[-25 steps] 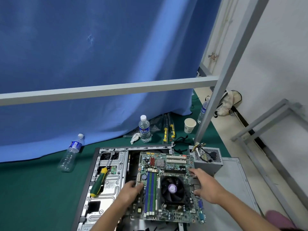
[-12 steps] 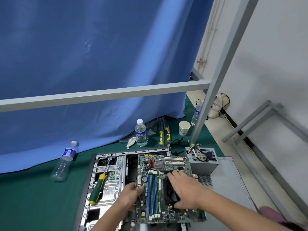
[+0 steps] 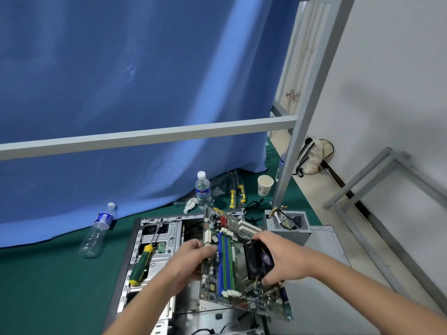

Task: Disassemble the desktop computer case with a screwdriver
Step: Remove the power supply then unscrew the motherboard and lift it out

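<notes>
Both hands holding motherboard tilted above case: left hand gripping its edge, right hand clutching the fan. Screwdriver lying in case.

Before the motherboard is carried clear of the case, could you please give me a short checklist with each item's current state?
1. Left hand grips the motherboard left edge: ok.
2. Right hand holds the cooler fan: ok.
3. Board tilted up out of the case: ok.
4. Cables under the board unplugged: cannot tell.
5. Screwdriver lies on the case, left of the board: ok.
6. Side panel free as a set-down spot: ok.
</notes>
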`<move>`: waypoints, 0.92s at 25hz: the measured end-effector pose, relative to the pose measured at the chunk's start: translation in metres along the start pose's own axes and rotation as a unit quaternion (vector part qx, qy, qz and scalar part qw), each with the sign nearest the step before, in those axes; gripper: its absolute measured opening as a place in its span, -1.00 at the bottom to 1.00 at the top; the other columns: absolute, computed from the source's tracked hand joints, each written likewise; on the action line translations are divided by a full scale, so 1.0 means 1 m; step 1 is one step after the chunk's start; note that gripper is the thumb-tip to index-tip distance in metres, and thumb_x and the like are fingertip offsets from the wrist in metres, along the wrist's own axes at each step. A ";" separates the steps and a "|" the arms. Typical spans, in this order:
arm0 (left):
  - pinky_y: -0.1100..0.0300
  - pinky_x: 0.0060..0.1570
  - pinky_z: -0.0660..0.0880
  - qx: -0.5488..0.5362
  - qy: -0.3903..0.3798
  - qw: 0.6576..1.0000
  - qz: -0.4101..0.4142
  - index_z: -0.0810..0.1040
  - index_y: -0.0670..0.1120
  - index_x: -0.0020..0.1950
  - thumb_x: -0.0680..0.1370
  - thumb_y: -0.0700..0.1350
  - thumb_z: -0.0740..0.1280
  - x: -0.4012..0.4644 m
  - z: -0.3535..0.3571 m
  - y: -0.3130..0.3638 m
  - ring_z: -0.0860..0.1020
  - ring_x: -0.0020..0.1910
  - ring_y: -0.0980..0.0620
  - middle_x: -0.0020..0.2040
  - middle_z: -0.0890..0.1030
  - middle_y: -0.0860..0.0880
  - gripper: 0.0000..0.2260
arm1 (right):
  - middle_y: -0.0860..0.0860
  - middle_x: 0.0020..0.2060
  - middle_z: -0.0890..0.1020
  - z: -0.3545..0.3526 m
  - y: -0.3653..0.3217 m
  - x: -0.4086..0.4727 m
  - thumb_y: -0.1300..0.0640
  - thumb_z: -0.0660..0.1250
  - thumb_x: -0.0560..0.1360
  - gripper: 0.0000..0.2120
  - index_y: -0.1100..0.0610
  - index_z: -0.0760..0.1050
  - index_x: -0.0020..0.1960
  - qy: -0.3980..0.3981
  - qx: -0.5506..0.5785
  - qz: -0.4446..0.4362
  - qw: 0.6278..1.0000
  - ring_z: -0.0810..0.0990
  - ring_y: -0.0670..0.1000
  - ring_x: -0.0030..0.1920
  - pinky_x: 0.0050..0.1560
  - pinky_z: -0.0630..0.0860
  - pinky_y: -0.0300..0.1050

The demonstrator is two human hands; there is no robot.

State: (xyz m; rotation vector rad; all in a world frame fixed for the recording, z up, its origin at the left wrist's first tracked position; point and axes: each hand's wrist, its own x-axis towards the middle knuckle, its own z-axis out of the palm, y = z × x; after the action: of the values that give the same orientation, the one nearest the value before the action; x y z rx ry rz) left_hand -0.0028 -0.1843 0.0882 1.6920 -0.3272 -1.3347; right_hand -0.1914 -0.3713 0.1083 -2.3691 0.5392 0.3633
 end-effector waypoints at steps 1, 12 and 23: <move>0.00 -0.12 0.61 0.012 0.005 1.000 0.007 0.44 -0.28 0.13 0.53 -0.09 0.42 -0.006 0.008 0.009 0.63 -0.20 -0.10 -0.09 0.67 -0.21 -0.67 | -0.13 0.12 0.41 -0.006 0.003 -0.009 -0.03 0.58 0.22 -0.16 -0.04 0.22 0.36 0.000 0.027 0.000 1.000 0.48 -0.12 0.09 0.00 0.49 -0.27; 0.06 -0.22 0.65 0.080 0.018 0.997 0.010 0.47 -0.22 0.06 0.59 -0.10 0.35 -0.021 0.150 0.033 0.71 -0.17 -0.11 -0.05 0.70 -0.20 -0.81 | -0.06 0.16 0.57 -0.033 0.101 -0.103 0.31 0.56 0.17 -0.25 -0.08 0.42 0.28 -0.038 0.280 0.093 0.955 0.56 -0.17 0.13 0.02 0.53 -0.28; 0.02 0.52 0.12 0.697 -0.006 0.704 0.137 0.19 -0.11 0.56 0.52 -0.11 0.39 0.040 0.172 -0.087 0.15 0.52 -0.09 0.54 0.18 -0.11 -0.34 | 0.01 0.24 0.37 0.040 0.191 -0.101 0.17 0.50 0.20 -0.04 0.12 0.15 0.52 -0.037 -0.029 0.220 0.974 0.24 0.12 0.31 0.20 0.46 0.01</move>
State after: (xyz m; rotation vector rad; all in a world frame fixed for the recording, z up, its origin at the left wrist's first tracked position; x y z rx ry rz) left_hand -0.1656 -0.2500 -0.0021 2.6022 -1.8860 -0.7613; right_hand -0.3745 -0.4477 0.0130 -2.2655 1.0321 0.6690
